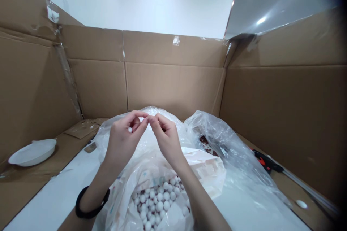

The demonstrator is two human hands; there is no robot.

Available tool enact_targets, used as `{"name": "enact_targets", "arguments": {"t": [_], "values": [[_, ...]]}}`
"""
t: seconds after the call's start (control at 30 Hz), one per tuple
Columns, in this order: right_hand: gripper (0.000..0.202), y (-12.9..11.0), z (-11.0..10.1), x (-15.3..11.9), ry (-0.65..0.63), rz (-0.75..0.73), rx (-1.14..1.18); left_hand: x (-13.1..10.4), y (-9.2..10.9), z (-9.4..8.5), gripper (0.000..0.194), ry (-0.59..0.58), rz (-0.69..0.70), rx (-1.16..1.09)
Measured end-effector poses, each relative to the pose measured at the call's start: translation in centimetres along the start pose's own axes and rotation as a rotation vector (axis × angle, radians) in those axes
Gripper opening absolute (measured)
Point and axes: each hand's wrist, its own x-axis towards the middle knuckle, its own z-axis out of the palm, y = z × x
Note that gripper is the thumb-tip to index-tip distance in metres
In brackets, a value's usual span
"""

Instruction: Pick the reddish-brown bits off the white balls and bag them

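Observation:
My left hand (125, 131) is closed, and a small white ball (130, 129) shows between its curled fingers. Thumb and index finger of my right hand (166, 133) are pinched together, meeting the left fingertips; anything between them is too small or hidden to make out. Below both hands, an opened plastic bag (127, 191) contains many small white balls (159, 196) with dark reddish bits among them. Clear plastic sheeting (211, 126) lies crumpled behind and to the right, with something dark red and white partly covered by it.
Cardboard walls (173, 83) enclose the white work surface (67, 184) on the left, back and right. At left sits a white dish (34, 152). A black and red tool with a long metal rod (303, 184) lies at right, near a small white round piece (301, 204).

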Motion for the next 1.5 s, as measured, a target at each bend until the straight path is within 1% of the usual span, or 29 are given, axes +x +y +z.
{"name": "enact_targets", "arguments": {"t": [0.1, 0.17, 0.23, 0.3, 0.33, 0.37, 0.43, 0.5, 0.6, 0.7, 0.77, 0.9, 0.97, 1.07, 1.2, 1.37, 1.5], "values": [[0.039, 0.2, -0.1, 0.0, 0.031, -0.051, -0.072, 0.0, -0.1, 0.2, 0.018, -0.047, -0.014, -0.065], [0.039, 0.3, -0.2, 0.1, 0.074, -0.051, -0.052, 0.1, -0.2, 0.3, 0.025, -0.094, -0.066, -0.207], [0.042, 0.2, -0.3, 0.2, 0.089, 0.006, 0.038, 0.3, -0.3, 0.3, 0.038, -0.117, -0.146, -0.406], [0.043, 0.0, -0.5, 0.3, 0.053, 0.117, 0.197, 0.6, -0.6, 0.2, 0.053, -0.147, -0.252, -0.63], [0.043, -0.1, -0.6, 0.3, 0.023, 0.177, 0.288, 0.8, -0.7, 0.1, 0.055, -0.175, -0.306, -0.737], [0.043, -0.3, -0.7, 0.3, -0.013, 0.232, 0.374, 0.9, -0.9, 0.0, 0.055, -0.208, -0.356, -0.837], [0.042, -0.7, -0.8, 0.3, -0.085, 0.315, 0.515, 1.2, -1.1, -0.2, 0.046, -0.269, -0.425, -0.993], [0.042, -1.0, -1.0, 0.3, -0.141, 0.361, 0.606, 1.3, -1.2, -0.4, 0.033, -0.299, -0.436, -1.057], [0.041, -1.2, -1.2, 0.4, -0.186, 0.391, 0.668, 1.2, -1.1, -0.6, 0.013, -0.355, -0.412, -1.041], [0.041, -1.3, -1.4, 0.4, -0.201, 0.369, 0.621, 1.0, -0.9, -0.3, 0.007, -0.416, -0.388, -0.991], [0.041, -1.3, -1.4, 0.3, -0.216, 0.318, 0.55, 0.9, -0.9, 0.0, 0.007, -0.437, -0.315, -0.958], [0.043, -1.6, -1.2, -0.4, -0.269, 0.188, 0.444, 0.7, -1.5, 0.4, 0.018, -0.432, -0.099, -0.901], [0.044, -1.9, -1.2, -0.6, -0.281, 0.134, 0.407, 0.7, -1.8, 0.3, 0.018, -0.415, -0.052, -0.868], [0.045, -2.3, -1.4, -0.8, -0.332, 0.092, 0.353, 0.6, -1.9, -0.1, 0.021, -0.382, -0.019, -0.818], [0.045, -2.6, -1.7, -0.7, -0.397, 0.087, 0.304, 0.6, -1.7, -0.6, 0.024, -0.359, 0.013, -0.777], [0.045, -2.4, -1.7, -0.8, -0.405, 0.123, 0.26, 0.7, -1.4, -1.3, 0.023, -0.392, 0.001, -0.718], [0.045, -2.3, -1.6, -0.9, -0.399, 0.148, 0.27, 0.6, -1.3, -1.6, 0.024, -0.391, -0.007, -0.7]]}}
